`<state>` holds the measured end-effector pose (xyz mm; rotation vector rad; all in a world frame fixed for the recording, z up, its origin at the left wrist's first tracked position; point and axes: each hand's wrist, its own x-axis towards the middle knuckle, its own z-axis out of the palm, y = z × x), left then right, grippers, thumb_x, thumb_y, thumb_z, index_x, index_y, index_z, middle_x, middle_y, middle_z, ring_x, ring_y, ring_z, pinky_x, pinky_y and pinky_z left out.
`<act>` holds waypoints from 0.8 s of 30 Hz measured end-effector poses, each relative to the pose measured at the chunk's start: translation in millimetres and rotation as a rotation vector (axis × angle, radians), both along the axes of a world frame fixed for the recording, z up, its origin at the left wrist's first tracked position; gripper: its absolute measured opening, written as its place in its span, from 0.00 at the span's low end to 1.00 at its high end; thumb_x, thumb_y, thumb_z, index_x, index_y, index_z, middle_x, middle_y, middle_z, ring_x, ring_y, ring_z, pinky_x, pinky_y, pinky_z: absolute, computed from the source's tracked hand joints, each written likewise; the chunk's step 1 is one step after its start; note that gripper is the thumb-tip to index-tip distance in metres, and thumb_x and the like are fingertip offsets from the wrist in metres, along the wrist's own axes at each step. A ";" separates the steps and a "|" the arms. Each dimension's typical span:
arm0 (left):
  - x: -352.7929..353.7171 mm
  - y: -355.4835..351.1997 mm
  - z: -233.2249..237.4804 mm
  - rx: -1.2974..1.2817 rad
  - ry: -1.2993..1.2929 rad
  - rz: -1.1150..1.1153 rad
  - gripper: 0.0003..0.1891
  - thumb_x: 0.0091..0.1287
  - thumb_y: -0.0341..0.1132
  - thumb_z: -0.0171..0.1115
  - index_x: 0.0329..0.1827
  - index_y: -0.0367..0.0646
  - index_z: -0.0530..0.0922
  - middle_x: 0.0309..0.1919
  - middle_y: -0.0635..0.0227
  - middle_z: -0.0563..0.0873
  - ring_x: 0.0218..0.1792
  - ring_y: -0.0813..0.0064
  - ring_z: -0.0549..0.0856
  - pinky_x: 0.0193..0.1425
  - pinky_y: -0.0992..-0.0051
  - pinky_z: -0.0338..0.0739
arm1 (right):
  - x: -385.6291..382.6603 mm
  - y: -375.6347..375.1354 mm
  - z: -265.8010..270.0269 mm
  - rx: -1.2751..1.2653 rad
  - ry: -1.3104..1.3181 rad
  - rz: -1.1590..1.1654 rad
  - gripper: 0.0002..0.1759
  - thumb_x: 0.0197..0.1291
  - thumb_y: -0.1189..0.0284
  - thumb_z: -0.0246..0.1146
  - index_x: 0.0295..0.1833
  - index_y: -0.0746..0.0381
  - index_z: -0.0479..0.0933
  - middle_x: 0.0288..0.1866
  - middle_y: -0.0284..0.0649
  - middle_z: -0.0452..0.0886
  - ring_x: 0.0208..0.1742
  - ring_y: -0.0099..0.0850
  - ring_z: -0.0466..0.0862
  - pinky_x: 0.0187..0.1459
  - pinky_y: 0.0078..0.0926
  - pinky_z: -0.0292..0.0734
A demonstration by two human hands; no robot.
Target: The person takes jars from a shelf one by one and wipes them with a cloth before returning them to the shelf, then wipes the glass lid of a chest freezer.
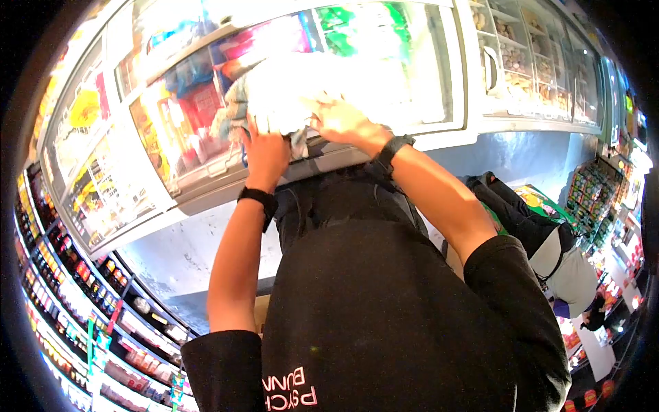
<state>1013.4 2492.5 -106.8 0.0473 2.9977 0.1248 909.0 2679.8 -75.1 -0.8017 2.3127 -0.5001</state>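
Note:
A pale, overexposed cloth (237,103) with grey-blue folds lies on the glass top of a freezer chest (449,62), near its front edge. On the cloth's lower left side rests my left hand (266,154), fingers pointing away from me and partly lost in glare. My right hand (340,120) is on the cloth's right side, its fingers bent over the bright fabric. How tightly either hand grips the cloth is washed out. Under the glass, red packs (199,106) and green packs (367,29) show. Each wrist wears a black band or watch.
A second freezer (535,69) with sliding glass doors adjoins on the right. Shelves of bottles and packs (89,275) stand at the lower left. At the right, a person in a light top (573,275) is near more product racks (594,196).

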 end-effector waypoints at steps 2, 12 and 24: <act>8.8 18.1 -2.7 0.108 -0.088 0.049 0.34 0.65 0.39 0.63 0.76 0.41 0.67 0.75 0.50 0.66 0.78 0.42 0.59 0.77 0.35 0.53 | 13.4 36.1 0.4 -0.075 0.028 -0.031 0.33 0.73 0.56 0.53 0.81 0.52 0.60 0.79 0.51 0.66 0.79 0.48 0.66 0.79 0.58 0.54; 8.3 70.8 10.6 0.224 -0.050 0.079 0.33 0.67 0.41 0.60 0.74 0.37 0.67 0.73 0.46 0.68 0.75 0.42 0.64 0.75 0.34 0.56 | 23.9 113.0 -0.6 0.082 0.148 -0.031 0.31 0.72 0.59 0.59 0.77 0.54 0.66 0.78 0.52 0.65 0.81 0.50 0.62 0.78 0.58 0.55; 32.1 76.8 10.8 0.297 -0.118 0.001 0.36 0.66 0.37 0.59 0.79 0.42 0.63 0.78 0.50 0.64 0.79 0.49 0.60 0.82 0.48 0.50 | 78.7 79.8 19.6 0.202 0.002 -0.291 0.36 0.73 0.55 0.53 0.83 0.52 0.56 0.87 0.48 0.49 0.86 0.50 0.48 0.82 0.57 0.43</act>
